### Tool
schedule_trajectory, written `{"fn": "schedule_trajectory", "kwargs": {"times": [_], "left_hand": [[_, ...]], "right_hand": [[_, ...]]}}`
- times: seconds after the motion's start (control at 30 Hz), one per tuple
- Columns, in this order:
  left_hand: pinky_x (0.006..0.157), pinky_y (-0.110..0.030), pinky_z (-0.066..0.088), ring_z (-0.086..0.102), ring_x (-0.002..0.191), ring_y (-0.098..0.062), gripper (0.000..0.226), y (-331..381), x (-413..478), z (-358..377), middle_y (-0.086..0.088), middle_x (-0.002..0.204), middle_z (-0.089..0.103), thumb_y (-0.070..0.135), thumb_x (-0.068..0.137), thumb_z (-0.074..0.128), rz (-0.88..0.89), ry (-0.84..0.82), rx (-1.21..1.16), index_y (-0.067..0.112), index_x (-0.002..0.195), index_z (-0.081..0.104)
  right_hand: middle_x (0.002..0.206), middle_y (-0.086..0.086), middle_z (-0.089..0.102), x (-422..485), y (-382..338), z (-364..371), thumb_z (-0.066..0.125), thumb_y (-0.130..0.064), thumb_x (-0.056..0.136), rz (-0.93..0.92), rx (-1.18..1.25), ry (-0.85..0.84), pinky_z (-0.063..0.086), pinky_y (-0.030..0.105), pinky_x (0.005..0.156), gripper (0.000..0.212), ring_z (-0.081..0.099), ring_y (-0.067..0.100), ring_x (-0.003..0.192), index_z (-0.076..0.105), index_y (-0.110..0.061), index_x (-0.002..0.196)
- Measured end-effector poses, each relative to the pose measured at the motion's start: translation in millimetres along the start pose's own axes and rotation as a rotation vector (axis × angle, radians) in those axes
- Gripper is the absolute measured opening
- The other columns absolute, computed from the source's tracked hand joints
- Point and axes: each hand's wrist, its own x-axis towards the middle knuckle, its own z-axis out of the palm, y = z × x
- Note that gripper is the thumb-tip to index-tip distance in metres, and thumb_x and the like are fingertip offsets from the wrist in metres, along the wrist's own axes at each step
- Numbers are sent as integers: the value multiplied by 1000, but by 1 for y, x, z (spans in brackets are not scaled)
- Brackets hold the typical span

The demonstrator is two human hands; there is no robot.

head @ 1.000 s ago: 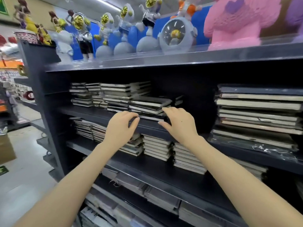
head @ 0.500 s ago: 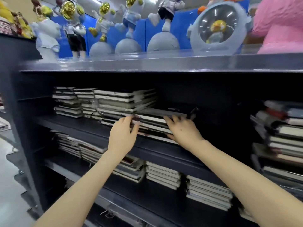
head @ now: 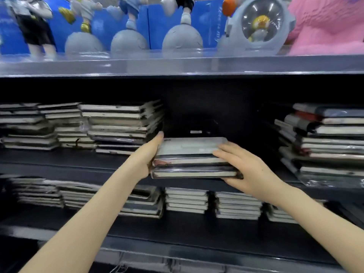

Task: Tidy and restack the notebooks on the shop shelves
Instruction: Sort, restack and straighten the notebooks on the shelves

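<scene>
A short stack of plastic-wrapped dark notebooks (head: pixel 189 158) sits at the front edge of the dark middle shelf (head: pixel 69 164), in the gap between taller piles. My left hand (head: pixel 146 155) presses flat against the stack's left side. My right hand (head: pixel 242 166) grips its right end, fingers on top and thumb side under the bottom notebook. A taller uneven pile of notebooks (head: pixel 122 125) stands just left of the stack, and a leaning pile (head: pixel 323 138) stands to the right.
More notebook stacks (head: pixel 212 201) fill the shelf below. The top shelf (head: pixel 177 64) carries astronaut figurines (head: pixel 258 26) and a pink brick figure (head: pixel 327 24). The shelf space behind the held stack is dark and open.
Both hands went from resting on the shelf edge and the pile's front to clasping the short stack by its two sides. The stack now sits squared at the shelf front. The camera moved closer.
</scene>
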Motion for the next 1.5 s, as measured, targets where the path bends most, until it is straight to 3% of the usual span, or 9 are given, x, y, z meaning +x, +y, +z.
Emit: {"fn": "schedule_trajectory", "kwargs": {"times": [0.13, 0.2, 0.3, 0.4, 0.47, 0.6, 0.83, 1.07, 1.5], "left_hand": [[65, -34, 58, 69, 83, -27, 68, -1, 1, 6, -14, 102, 69, 38, 69, 82, 39, -35, 67, 4, 122, 57], [71, -39, 58, 69, 86, -31, 73, -6, -4, 10, -17, 104, 68, 38, 62, 85, 103, 29, 66, -2, 117, 57], [82, -44, 55, 69, 89, -33, 43, -18, -26, 15, -17, 96, 72, 29, 73, 80, 164, 78, 13, -1, 101, 66], [74, -38, 57, 70, 84, -26, 27, -37, -57, 13, -9, 89, 74, 26, 79, 76, 244, 69, 7, 6, 96, 68], [66, -28, 55, 71, 80, -18, 20, -49, -78, 10, -2, 88, 74, 24, 81, 73, 335, 49, 8, 13, 97, 67], [72, -30, 57, 70, 88, -16, 27, -56, -104, 5, 4, 94, 73, 21, 82, 70, 504, -36, -22, 25, 106, 60], [94, -29, 51, 60, 112, -8, 66, -19, -92, 14, 5, 125, 59, 25, 82, 64, 769, -119, 18, 21, 141, 33], [106, -38, 41, 52, 120, -9, 64, -7, -47, 21, 11, 129, 53, 9, 91, 59, 710, -145, 37, 26, 142, 25], [105, -22, 33, 46, 118, 3, 73, -6, -37, 40, 22, 124, 51, 52, 77, 51, 697, -107, -113, 28, 142, 29]], "right_hand": [[148, -19, 34, -15, -19, -20, 74, -26, 81, 237, 444, -201, 23, 15, 112, 54, 24, -1, 140, 53, -39, 129], [145, -22, 39, -10, -26, -29, 68, -37, 86, 489, 702, -99, 32, 15, 105, 42, 33, -4, 135, 57, -36, 126], [142, -10, 43, 6, -30, -25, 59, -48, 89, 897, 639, 111, 36, 22, 97, 64, 42, 9, 130, 40, -20, 144], [95, -5, 68, 11, -39, -22, 63, -45, 87, 1075, 945, 179, 47, 21, 67, 59, 64, 9, 84, 53, -5, 130], [79, -2, 71, 13, -50, -27, 71, -35, 84, 1081, 1055, 200, 46, 22, 54, 46, 65, 11, 67, 61, -5, 117], [96, -1, 74, 0, -77, -46, 72, -18, 83, 811, 1050, 355, 54, 25, 73, 24, 70, 16, 91, 69, -15, 106], [115, 0, 68, 23, -79, -82, 60, -5, 92, 443, 888, 526, 49, 33, 97, 47, 65, 14, 106, 50, -18, 136], [131, 4, 59, 43, -44, -57, 58, -8, 93, 466, 828, 522, 42, 43, 106, 58, 57, 21, 119, 38, -18, 145], [130, -6, 53, 25, -35, -29, 50, -13, 98, 568, 977, 441, 47, 24, 97, 56, 54, 11, 115, 26, -23, 147]]}}
